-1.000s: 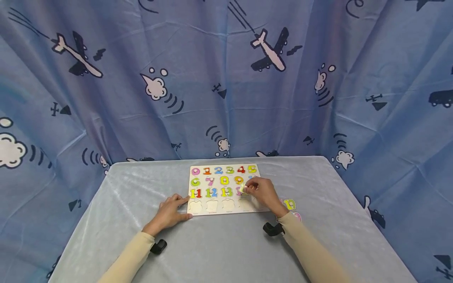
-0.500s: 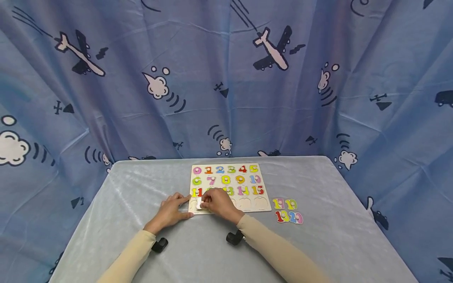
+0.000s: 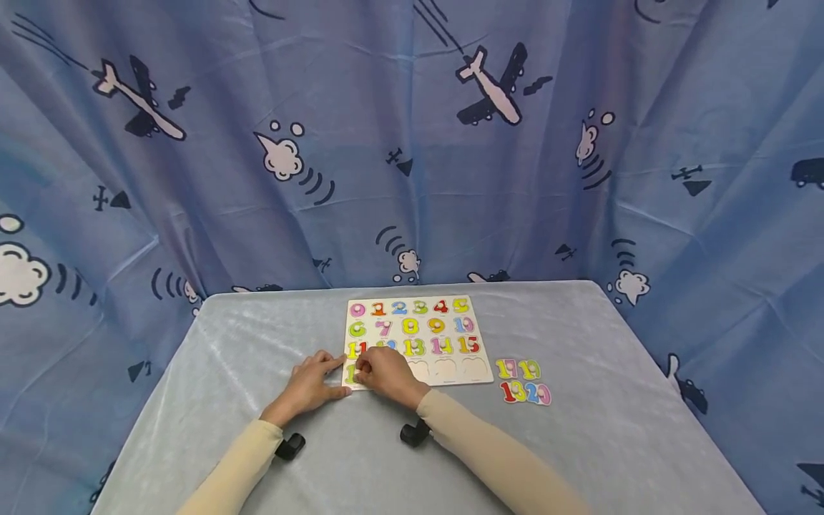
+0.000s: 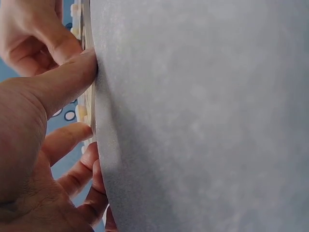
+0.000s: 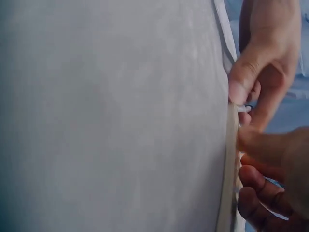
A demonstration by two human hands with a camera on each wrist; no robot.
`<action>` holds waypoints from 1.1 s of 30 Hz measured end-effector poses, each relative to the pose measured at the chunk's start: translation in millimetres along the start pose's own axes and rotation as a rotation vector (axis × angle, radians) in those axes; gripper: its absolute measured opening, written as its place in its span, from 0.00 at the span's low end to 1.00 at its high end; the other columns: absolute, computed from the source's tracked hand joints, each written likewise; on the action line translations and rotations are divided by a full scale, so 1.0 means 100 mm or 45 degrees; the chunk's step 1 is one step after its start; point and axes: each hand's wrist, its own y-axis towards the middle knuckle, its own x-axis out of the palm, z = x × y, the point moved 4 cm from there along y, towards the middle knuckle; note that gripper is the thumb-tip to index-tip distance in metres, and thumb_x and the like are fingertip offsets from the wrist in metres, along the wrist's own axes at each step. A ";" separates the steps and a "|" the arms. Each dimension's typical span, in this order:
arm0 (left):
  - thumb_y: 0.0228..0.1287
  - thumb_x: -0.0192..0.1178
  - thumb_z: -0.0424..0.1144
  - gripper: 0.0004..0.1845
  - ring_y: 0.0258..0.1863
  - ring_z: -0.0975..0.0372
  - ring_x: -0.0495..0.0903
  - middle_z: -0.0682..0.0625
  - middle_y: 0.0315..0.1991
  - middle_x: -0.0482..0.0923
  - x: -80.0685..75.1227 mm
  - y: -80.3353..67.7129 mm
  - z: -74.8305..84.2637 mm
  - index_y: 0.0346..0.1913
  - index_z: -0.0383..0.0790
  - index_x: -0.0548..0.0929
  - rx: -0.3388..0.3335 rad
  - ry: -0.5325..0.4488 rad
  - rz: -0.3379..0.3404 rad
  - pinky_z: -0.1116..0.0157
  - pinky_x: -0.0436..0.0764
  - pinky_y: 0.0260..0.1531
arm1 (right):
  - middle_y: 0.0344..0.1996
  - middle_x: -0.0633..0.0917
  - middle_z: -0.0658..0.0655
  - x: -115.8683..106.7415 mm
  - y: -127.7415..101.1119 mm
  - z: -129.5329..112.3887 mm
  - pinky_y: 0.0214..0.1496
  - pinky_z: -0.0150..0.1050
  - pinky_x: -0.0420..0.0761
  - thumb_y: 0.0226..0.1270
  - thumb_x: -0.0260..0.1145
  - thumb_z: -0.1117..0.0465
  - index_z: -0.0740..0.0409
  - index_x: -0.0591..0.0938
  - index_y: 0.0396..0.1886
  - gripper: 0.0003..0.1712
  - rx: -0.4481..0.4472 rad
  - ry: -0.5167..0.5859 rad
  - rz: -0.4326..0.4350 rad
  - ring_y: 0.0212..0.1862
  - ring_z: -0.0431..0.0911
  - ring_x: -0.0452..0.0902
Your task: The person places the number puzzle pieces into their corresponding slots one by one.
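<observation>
A wooden number puzzle board (image 3: 484, 357) lies on the table, its upper rows filled with coloured, knobbed numbers. My left hand (image 3: 309, 384) rests at the board's left side, thumb at the lower corner and index finger on the edge. In the left wrist view the left thumb (image 4: 72, 75) touches the board's edge. My right hand (image 3: 389, 375) is over the bottom row with curled fingers, pinching a number puzzle piece (image 3: 350, 374) at the leftmost recess. A green-yellow 1 shows on it; the fingers hide the rest. In the right wrist view the right hand (image 5: 275, 169) works close beside the left hand (image 5: 270, 53).
Several loose number pieces lie right of the board: a 17 (image 3: 507, 369), a 19 (image 3: 530, 370), an 18 (image 3: 513, 392) and a 20 (image 3: 538, 394). A grey cloth covers the table (image 3: 611, 429). Behind it hangs a blue curtain (image 3: 360, 236) with aeroplanes.
My right hand has carried the piece left from the board's right side to the bottom-left recess, where it now lies lower and its coloured face shows. The left hand has stayed in place.
</observation>
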 end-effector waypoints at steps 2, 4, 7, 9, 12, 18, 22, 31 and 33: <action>0.53 0.74 0.50 0.38 0.44 0.59 0.71 0.52 0.46 0.74 -0.01 -0.01 -0.01 0.67 0.44 0.75 -0.001 0.006 -0.006 0.53 0.65 0.48 | 0.26 0.80 0.45 -0.07 -0.05 0.07 0.33 0.29 0.70 0.60 0.73 0.52 0.53 0.88 0.40 0.12 0.018 0.003 0.004 0.28 0.35 0.70; 0.53 0.74 0.50 0.38 0.44 0.59 0.71 0.51 0.46 0.74 -0.02 -0.01 -0.01 0.68 0.44 0.74 0.002 0.003 -0.004 0.52 0.64 0.49 | 0.26 0.80 0.45 -0.18 -0.12 0.18 0.33 0.30 0.71 0.60 0.73 0.51 0.52 0.88 0.42 0.14 0.029 -0.003 0.051 0.28 0.35 0.70; 0.53 0.74 0.49 0.38 0.44 0.58 0.70 0.50 0.47 0.74 -0.03 -0.01 0.00 0.68 0.43 0.74 0.008 -0.013 0.006 0.51 0.64 0.49 | 0.26 0.81 0.45 -0.44 -0.29 0.45 0.32 0.30 0.71 0.58 0.75 0.53 0.52 0.88 0.40 0.12 0.066 0.002 0.163 0.27 0.36 0.70; 0.53 0.74 0.49 0.39 0.44 0.58 0.70 0.51 0.47 0.73 -0.03 -0.01 0.00 0.68 0.43 0.74 0.009 -0.018 0.009 0.51 0.64 0.50 | 0.26 0.81 0.45 -0.62 -0.44 0.67 0.32 0.31 0.71 0.57 0.76 0.56 0.53 0.89 0.38 0.10 0.095 0.008 0.235 0.27 0.36 0.70; 0.53 0.73 0.50 0.39 0.43 0.60 0.69 0.52 0.46 0.73 -0.02 0.00 0.00 0.68 0.44 0.73 0.010 -0.013 -0.006 0.51 0.64 0.50 | 0.27 0.82 0.47 -0.86 -0.70 1.02 0.33 0.33 0.71 0.55 0.77 0.58 0.54 0.89 0.36 0.10 0.138 -0.018 0.295 0.28 0.37 0.71; 0.54 0.73 0.51 0.39 0.43 0.60 0.69 0.51 0.47 0.73 -0.01 -0.01 -0.04 0.69 0.44 0.73 0.006 -0.017 -0.018 0.51 0.64 0.50 | 0.29 0.83 0.48 -1.19 -1.19 1.57 0.35 0.38 0.74 0.56 0.76 0.59 0.55 0.89 0.38 0.10 0.249 -0.132 0.311 0.31 0.40 0.74; 0.54 0.73 0.51 0.39 0.44 0.59 0.70 0.51 0.48 0.73 0.00 -0.01 -0.04 0.69 0.44 0.73 -0.001 -0.010 -0.019 0.51 0.64 0.50 | 0.29 0.83 0.49 -1.28 -1.40 1.79 0.36 0.40 0.74 0.56 0.76 0.58 0.56 0.89 0.37 0.10 0.324 -0.149 0.309 0.32 0.41 0.74; 0.53 0.73 0.51 0.39 0.43 0.60 0.69 0.51 0.47 0.73 -0.01 -0.02 -0.03 0.69 0.45 0.73 -0.006 -0.013 -0.017 0.53 0.64 0.48 | 0.28 0.82 0.47 -1.23 -1.53 1.99 0.36 0.36 0.70 0.57 0.75 0.58 0.57 0.90 0.37 0.10 0.395 -0.089 0.232 0.31 0.39 0.70; 0.53 0.73 0.51 0.39 0.43 0.60 0.69 0.51 0.47 0.73 0.00 -0.02 -0.03 0.69 0.45 0.73 -0.005 -0.015 -0.018 0.54 0.64 0.48 | 0.28 0.82 0.47 -1.24 -1.52 1.98 0.36 0.36 0.71 0.57 0.75 0.58 0.57 0.90 0.36 0.10 0.397 -0.077 0.244 0.31 0.39 0.71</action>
